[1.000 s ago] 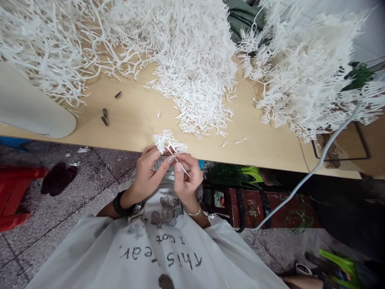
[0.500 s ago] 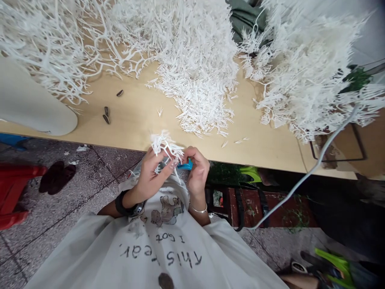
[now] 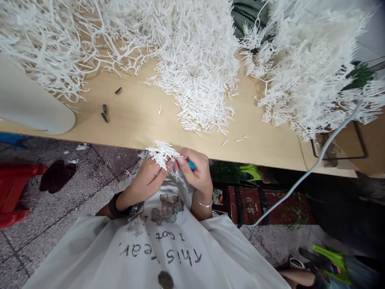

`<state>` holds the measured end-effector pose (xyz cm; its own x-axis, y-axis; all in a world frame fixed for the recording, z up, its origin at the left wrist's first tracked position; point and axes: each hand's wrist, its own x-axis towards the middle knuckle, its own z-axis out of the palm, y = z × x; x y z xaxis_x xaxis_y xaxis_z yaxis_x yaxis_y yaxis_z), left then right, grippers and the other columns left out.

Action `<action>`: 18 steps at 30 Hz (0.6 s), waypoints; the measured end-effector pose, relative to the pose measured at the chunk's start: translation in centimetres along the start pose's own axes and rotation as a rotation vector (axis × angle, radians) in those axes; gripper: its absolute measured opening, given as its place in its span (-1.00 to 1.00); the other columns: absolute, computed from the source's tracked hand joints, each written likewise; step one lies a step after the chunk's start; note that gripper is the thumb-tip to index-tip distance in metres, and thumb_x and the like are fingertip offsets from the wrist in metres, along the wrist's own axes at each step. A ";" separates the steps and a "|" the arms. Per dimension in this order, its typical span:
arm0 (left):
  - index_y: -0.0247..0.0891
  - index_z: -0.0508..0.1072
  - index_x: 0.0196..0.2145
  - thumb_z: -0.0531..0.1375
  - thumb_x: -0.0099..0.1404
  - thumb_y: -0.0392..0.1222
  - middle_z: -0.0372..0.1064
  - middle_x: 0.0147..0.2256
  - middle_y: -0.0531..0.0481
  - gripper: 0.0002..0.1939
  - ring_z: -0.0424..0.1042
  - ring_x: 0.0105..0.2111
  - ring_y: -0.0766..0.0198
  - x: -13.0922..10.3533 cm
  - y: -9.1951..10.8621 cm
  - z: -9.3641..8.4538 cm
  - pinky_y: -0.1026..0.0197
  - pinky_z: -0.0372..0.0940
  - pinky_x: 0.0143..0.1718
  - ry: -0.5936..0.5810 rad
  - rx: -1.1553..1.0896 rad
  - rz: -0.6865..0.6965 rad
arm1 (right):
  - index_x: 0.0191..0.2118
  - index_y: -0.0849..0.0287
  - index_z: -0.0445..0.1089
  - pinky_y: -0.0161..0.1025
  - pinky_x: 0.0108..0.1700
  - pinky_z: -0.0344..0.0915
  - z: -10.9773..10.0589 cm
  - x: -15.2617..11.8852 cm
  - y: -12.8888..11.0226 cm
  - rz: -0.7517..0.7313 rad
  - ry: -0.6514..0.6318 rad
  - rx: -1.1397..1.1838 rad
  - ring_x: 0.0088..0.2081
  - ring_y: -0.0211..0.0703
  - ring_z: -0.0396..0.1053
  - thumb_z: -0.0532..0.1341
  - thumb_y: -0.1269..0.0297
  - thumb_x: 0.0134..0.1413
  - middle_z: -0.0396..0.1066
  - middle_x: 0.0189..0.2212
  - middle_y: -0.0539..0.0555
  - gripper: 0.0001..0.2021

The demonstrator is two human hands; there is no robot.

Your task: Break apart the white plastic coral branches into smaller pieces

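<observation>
My left hand (image 3: 147,178), with a dark watch band at its wrist, is closed round a bunch of white branched plastic sprigs (image 3: 162,153) just off the table's front edge. My right hand (image 3: 197,170), wearing a bangle, meets it from the right. Its fingers are wrapped round a small blue-handled tool (image 3: 191,165), whose working end is hidden. The right thumb and forefinger also touch the base of the sprigs. Beyond my hands, a large heap of small white sprig tips (image 3: 198,80) spreads over the wooden table (image 3: 132,120).
Longer white branches (image 3: 51,52) lie at the back left behind a pale cylinder (image 3: 33,100). Another white pile (image 3: 306,72) stands at right, near a grey cable (image 3: 313,170). Several dark seeds (image 3: 104,117) dot the table. A red stool (image 3: 18,188) is at floor left.
My right hand has turned inward, and its thumb has come against the sprigs. Less of the blue handle shows. The left fingers have curled in more, and the bunch has tilted.
</observation>
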<state>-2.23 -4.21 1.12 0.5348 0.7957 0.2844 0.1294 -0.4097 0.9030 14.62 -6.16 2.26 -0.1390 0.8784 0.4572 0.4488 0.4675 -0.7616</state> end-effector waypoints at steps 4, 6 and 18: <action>-0.27 0.25 -0.55 -0.03 0.42 -0.10 0.11 -0.61 0.12 -0.60 0.11 -0.58 0.41 -0.2 0.2 0.6 0.29 0.04 -0.50 -0.087 -0.213 -0.090 | -0.54 0.15 0.25 -0.33 -0.53 0.13 0.3 -0.5 -0.3 0.029 0.254 -0.012 -0.61 -0.36 0.16 0.11 0.30 0.18 0.23 -0.66 -0.07 -0.74; -0.27 0.17 -0.59 -0.03 0.42 -0.09 0.06 -0.62 0.12 -0.57 0.07 -0.60 0.42 -0.2 0.2 0.9 0.29 0.00 -0.54 -0.122 -0.263 -0.094 | -0.57 0.14 0.24 -0.33 -0.60 0.08 0.3 -0.8 -0.6 0.102 0.392 0.049 -0.67 -0.36 0.13 0.11 0.24 0.19 0.19 -0.71 -0.09 -0.70; -0.25 0.05 -0.60 -0.05 0.42 -0.09 -0.07 -0.63 0.13 -0.57 -0.02 -0.62 0.43 0.9 1.4 1.1 0.28 -0.07 -0.56 -0.321 -0.323 0.019 | -0.63 0.09 0.09 -0.30 -0.79 -0.22 -0.4 -0.3 -2.8 0.291 0.689 0.223 -0.85 -0.42 -0.22 0.01 0.07 0.27 -0.15 -0.84 -0.17 -0.56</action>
<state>-0.66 -4.55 2.32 0.7729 0.5901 0.2332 -0.1224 -0.2220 0.9673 13.76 -7.80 4.44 0.5700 0.7429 0.3511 0.1845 0.3006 -0.9357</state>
